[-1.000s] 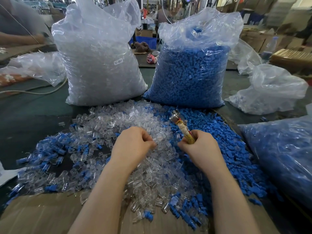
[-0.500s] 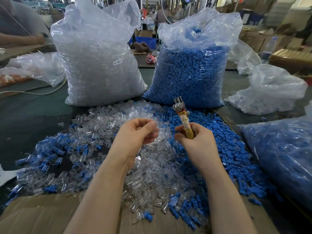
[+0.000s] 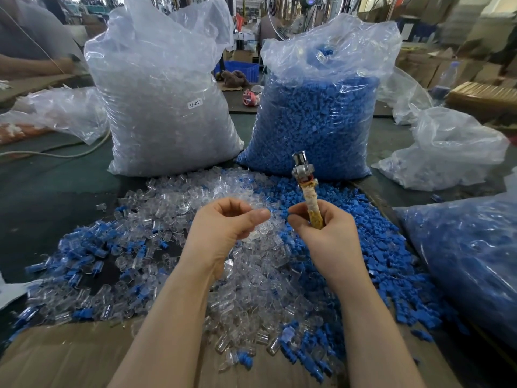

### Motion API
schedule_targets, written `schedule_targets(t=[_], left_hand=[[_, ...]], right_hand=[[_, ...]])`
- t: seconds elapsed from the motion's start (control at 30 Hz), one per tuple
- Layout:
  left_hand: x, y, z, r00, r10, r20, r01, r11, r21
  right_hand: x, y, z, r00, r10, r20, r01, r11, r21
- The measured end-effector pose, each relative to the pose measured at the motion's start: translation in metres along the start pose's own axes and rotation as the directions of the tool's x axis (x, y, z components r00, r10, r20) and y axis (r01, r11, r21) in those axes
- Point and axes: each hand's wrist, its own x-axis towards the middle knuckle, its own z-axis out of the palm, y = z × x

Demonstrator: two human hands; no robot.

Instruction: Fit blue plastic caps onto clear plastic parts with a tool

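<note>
right hand point(image 3: 324, 233) gripping the tool point(image 3: 307, 197) upright, left hand point(image 3: 226, 228) curled over the clear parts point(image 3: 173, 197), can't tell if it's pinching 1

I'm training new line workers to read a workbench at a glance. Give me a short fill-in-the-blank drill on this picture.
1. The right hand holds the tool with its metal head pointing ____.
2. The bag of clear parts bears a label reading ____.
3. The bag of blue caps stands to the ____ of the bag of clear parts.
4. The loose pile under the left hand is mostly ____ parts.

Missing words: up; SJ-017; right; clear
</note>
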Motion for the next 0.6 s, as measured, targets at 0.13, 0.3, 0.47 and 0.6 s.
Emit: schedule_targets(t=[0.13,0.3,0.47,0.6], left_hand=[[-0.001,0.0,0.007,0.999,0.013,-0.051,-0.015,0.998,-0.056],[-0.004,0.001,0.015,1.0,-0.001,-0.017,0.0,0.997,-0.077],[-0.007,0.001,0.022,0.998,0.045,-0.041,-0.046,0.999,-0.007],[-0.007,0.001,0.025,0.996,0.068,-0.055,-0.064,0.995,0.071]], right_hand=[[-0.001,-0.003,0.001,0.998,-0.058,0.004,0.058,0.998,0.02],[-0.001,-0.003,0.002,0.996,-0.086,-0.017,0.086,0.996,0.029],[-0.001,-0.003,0.002,0.992,-0.125,-0.035,0.124,0.992,-0.012],[-0.001,-0.004,0.004,0.988,-0.138,-0.069,0.135,0.99,-0.041]])
